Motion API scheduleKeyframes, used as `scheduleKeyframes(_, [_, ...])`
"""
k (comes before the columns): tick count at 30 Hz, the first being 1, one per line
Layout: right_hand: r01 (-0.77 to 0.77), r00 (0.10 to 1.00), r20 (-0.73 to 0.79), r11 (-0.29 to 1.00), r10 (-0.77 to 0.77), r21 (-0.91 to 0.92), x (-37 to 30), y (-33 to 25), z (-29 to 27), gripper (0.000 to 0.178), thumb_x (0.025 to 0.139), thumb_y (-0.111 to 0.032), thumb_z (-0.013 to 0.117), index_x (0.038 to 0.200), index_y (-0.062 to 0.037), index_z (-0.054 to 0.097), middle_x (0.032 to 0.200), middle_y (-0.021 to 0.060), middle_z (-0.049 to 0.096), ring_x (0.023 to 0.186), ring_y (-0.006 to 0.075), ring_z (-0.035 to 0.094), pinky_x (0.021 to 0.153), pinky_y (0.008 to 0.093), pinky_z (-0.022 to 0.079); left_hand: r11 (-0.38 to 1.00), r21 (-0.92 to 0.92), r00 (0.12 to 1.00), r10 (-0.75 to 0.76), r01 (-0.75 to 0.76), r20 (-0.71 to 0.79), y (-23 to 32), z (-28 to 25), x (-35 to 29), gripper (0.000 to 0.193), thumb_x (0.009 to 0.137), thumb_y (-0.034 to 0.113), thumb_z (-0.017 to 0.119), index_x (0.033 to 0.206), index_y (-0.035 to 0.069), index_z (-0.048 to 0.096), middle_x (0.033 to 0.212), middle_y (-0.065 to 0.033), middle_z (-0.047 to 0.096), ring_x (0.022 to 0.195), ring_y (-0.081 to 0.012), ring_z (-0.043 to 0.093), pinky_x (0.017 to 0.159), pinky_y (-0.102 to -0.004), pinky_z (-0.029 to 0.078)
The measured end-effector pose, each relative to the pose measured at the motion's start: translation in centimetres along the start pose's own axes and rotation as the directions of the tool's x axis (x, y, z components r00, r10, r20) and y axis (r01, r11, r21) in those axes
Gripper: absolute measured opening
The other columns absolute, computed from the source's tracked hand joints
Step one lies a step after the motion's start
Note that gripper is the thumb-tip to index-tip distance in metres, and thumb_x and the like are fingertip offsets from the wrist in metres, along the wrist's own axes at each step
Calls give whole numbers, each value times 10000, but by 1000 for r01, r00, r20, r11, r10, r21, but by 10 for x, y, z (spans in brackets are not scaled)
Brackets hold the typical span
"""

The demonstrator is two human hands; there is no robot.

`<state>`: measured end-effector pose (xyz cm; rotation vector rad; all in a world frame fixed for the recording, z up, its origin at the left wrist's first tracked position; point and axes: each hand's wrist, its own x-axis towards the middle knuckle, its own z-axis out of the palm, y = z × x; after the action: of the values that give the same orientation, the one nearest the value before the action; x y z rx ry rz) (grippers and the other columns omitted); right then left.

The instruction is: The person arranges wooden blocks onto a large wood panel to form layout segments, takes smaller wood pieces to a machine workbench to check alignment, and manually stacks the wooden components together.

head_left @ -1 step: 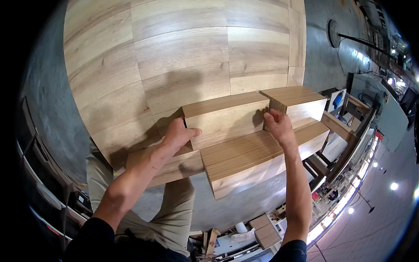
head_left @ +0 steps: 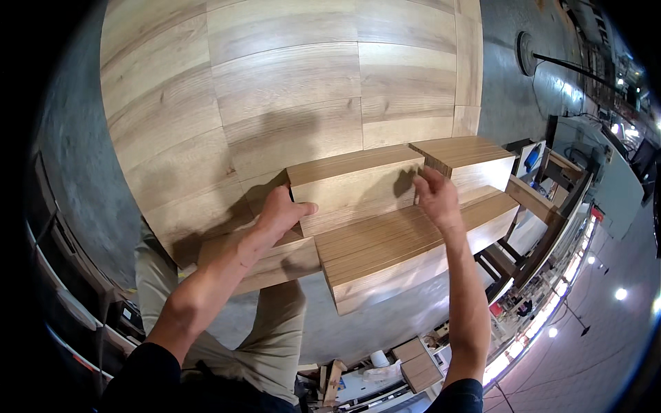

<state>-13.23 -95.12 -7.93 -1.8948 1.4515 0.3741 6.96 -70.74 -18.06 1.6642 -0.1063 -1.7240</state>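
A wood-grain stack of planks [head_left: 361,182] stands on edge in the middle, with its pale broad face toward me. My left hand [head_left: 279,210] grips its left end, thumb pressed on the face and fingers behind the end, partly hidden. Just off the stack's right end is my right hand [head_left: 438,196], its fingers loosely bent and apart, with nothing visible in them. A shadow of these fingers falls on the pale face. Below lies a lower layer of planks [head_left: 385,244], its narrow edges showing as thin lines.
Beyond a narrow gap on the right stands another plank stack [head_left: 471,153]. A broad wood-grain panel surface [head_left: 289,76] spreads out behind. Wooden frames [head_left: 537,206] and a grey cabinet [head_left: 599,165] are at the right; a round-based stand [head_left: 527,54] rests on the far floor.
My right hand has shifted slightly left and its fingers have loosened at the stack's right end. The left hand keeps its hold.
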Motion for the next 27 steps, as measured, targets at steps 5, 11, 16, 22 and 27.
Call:
scheduleKeyframes(5, [414,894,71,752,-443,-513,17,-52,46,616,907,-516,479,1171,29,588,1225,228,564,1176,321,522,981,392,419,999,-8,999,-42,42,4,12,4,-4,402,672,115,753,1018,-55,636,930,-160,686,836,-228,658,743,-320,500])
scheduleKeyframes(11, [519,851,223,691,-476,-504,42,-47,55,603,936,-557,370,850,-15,619,925,175,642,940,351,597,851,429,469,1000,18,998,-15,14,56,24,12,-4,392,690,137,739,1016,-51,632,916,-155,687,818,-226,658,730,-322,502])
scheduleKeyframes(16, [388,915,334,719,-227,-577,41,-60,54,719,937,-600,280,1036,11,646,1171,195,604,1167,308,528,1028,391,379,999,-7,999,-33,33,28,10,18,3,415,703,133,725,1054,-55,606,930,-154,684,826,-222,655,742,-319,503])
scheduleKeyframes(22, [404,908,343,728,-243,-554,43,-64,53,756,940,-607,244,931,15,674,1102,203,632,1125,317,557,992,390,416,992,-128,1000,-13,16,24,8,20,3,437,709,127,723,1087,-48,591,973,-153,680,871,-204,648,773,-315,501])
scheduleKeyframes(27, [393,917,324,676,-234,-624,41,-65,59,777,938,-610,231,889,25,676,1039,193,653,1075,311,581,977,375,427,989,-148,999,17,-12,36,5,21,7,427,715,126,714,1085,-49,593,968,-142,682,877,-200,643,792,-317,499])
